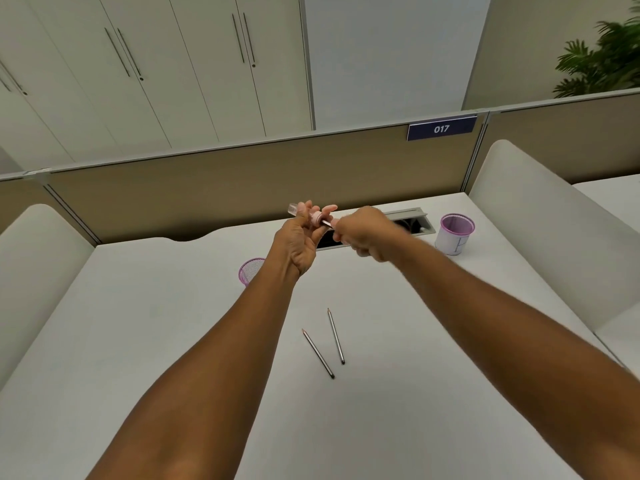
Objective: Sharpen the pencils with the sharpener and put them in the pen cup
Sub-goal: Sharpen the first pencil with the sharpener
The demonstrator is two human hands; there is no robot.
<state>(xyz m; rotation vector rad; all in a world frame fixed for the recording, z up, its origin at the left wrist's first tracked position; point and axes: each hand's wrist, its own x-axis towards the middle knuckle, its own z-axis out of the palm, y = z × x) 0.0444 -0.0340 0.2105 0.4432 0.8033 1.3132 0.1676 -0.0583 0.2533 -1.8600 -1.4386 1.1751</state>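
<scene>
The person is holding a small pink sharpener (316,219) with a clear shavings case pinched in the fingers of the left hand (297,242), raised above the white desk (180,327) just in front of the cable hatch (408,223). The right hand (363,233) is curling round a pencil (327,223) whose tip is going into the sharpener; only a short stretch of shaft is showing between the two hands. The pencil looks light, thin and stiff, with a lead that could snap, so it is probably best gripped close to the sharpener and turned gently. Two more pencils (327,344) are lying on the desk nearer the person than the hatch, well apart from both hands. A purple mesh pen cup (455,233) is standing just right of the hatch; a second mesh cup (250,270) is sitting left of it, partly hidden behind the left wrist.
</scene>
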